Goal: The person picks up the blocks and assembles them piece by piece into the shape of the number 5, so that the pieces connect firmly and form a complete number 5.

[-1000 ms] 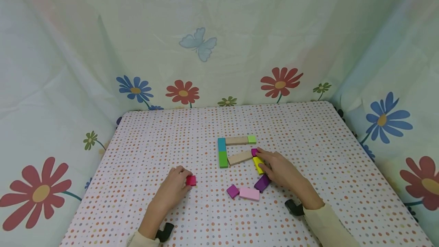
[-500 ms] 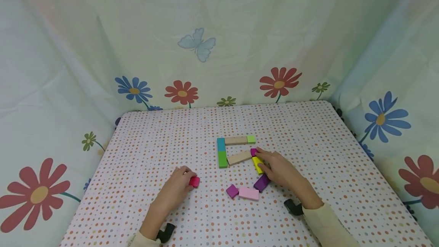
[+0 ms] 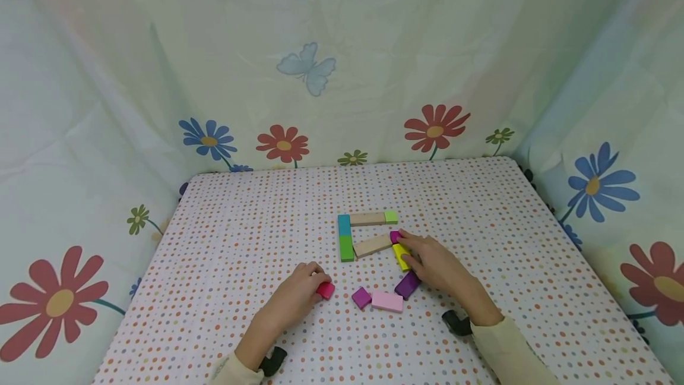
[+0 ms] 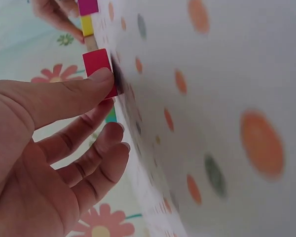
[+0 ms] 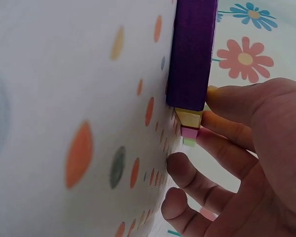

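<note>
My left hand (image 3: 293, 300) pinches a red block (image 3: 325, 290) low over the dotted cloth. In the left wrist view, the thumb lies on the red block (image 4: 97, 63) and the other fingers are loosely bent. My right hand (image 3: 435, 263) rests along the right side of a bent row of blocks. Its index fingertip is at a small magenta block (image 3: 394, 236), its thumb at the yellow block (image 3: 401, 258). The dark purple block (image 3: 408, 285) continues the row towards the person; in the right wrist view this purple block (image 5: 190, 54) stands beside the thumb.
A pink block (image 3: 387, 301) and a purple cube (image 3: 361, 297) lie left of the dark purple block. Farther back are two wooden planks (image 3: 372, 246), a green block (image 3: 346, 249), a teal block (image 3: 344, 224) and a light green cube (image 3: 391, 217). A flowered curtain (image 3: 320, 117) surrounds the table.
My left hand has moved right with the red block, bringing it nearer the purple cube. The right hand and the other blocks have stayed in place.
</note>
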Motion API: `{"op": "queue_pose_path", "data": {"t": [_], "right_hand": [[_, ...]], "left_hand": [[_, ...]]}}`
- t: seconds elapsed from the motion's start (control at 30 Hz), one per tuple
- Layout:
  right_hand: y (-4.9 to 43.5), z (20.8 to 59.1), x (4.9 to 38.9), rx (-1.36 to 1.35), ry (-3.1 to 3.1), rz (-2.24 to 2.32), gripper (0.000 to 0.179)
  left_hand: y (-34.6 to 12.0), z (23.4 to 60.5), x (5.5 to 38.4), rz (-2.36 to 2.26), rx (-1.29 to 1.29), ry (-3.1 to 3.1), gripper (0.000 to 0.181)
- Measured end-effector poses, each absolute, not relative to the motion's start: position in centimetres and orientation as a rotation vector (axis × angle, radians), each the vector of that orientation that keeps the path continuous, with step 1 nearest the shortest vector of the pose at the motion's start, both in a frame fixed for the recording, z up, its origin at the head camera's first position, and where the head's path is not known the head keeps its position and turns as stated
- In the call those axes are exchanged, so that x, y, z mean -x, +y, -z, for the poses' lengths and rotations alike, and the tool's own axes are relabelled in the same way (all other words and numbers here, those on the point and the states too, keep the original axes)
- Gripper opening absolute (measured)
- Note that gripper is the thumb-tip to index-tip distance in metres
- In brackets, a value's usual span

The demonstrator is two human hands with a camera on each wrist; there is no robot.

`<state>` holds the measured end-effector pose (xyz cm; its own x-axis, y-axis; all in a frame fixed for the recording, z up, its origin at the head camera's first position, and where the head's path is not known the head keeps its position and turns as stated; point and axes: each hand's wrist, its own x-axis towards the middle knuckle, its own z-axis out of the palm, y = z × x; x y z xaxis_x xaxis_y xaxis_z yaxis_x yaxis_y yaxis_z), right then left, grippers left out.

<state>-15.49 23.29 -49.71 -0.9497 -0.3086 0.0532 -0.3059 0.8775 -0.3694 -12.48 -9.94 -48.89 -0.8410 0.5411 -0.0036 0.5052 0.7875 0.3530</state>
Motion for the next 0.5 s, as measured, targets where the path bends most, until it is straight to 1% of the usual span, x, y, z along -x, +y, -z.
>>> {"op": "queue_pose_path", "data": {"t": [0.5], "right_hand": [[23.3, 49.7, 15.4, 0.5, 3.026, 0.612, 0.046]], "left_hand": [[-7.6, 49.0, 13.1, -0.476, -0.968, 2.8, 0.027]]}}
